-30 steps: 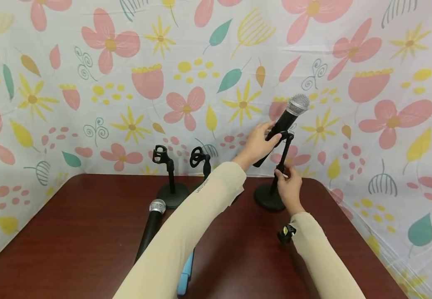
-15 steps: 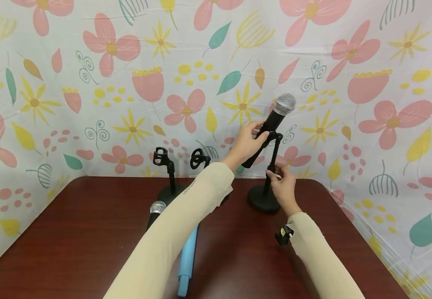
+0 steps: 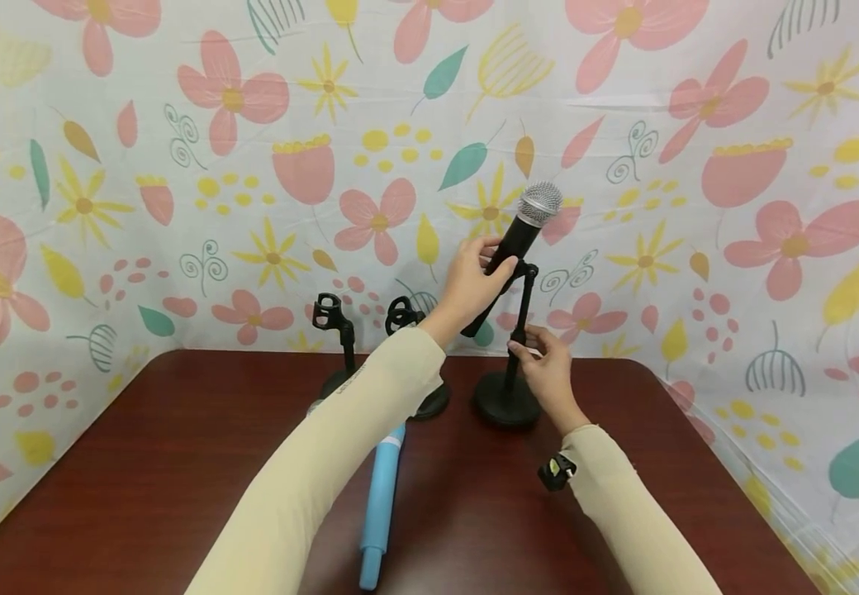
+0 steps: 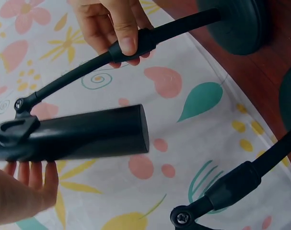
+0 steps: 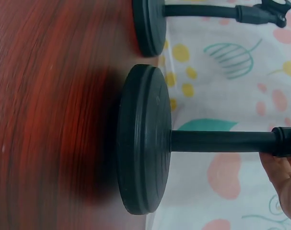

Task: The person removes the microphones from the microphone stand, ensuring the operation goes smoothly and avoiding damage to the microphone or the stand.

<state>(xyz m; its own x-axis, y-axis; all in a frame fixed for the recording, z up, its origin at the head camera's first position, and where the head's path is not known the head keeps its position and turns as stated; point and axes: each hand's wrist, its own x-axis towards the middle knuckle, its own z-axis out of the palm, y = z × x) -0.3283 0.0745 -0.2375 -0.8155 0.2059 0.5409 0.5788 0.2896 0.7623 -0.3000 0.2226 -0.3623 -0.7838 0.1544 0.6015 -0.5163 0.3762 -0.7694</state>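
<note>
A black microphone (image 3: pixel 516 240) with a silver mesh head tilts up to the right, seated in the clip (image 4: pixel 16 132) of a black desk stand (image 3: pixel 508 402). My left hand (image 3: pixel 470 277) grips the microphone's body from the left, its thumb near the clip. Lower down, my right hand (image 3: pixel 547 372) pinches the collar on the stand's pole between thumb and fingers. In the right wrist view the round base (image 5: pixel 145 143) stands upright at the table surface. The left wrist view shows the microphone's flat tail end pointing free of the clip.
Two similar stands stand to the left, one with an open clip (image 3: pixel 333 311), the other with its base (image 3: pixel 433 401) partly behind my left sleeve. A light-blue tube (image 3: pixel 380 504) lies on the brown table (image 3: pixel 214 463). Patterned cloth (image 3: pixel 370 99) hangs behind.
Both hands have shifted left, bringing the stand and its microphone along towards the other stands. My left sleeve now nearly covers a second microphone; more of the blue tube shows.
</note>
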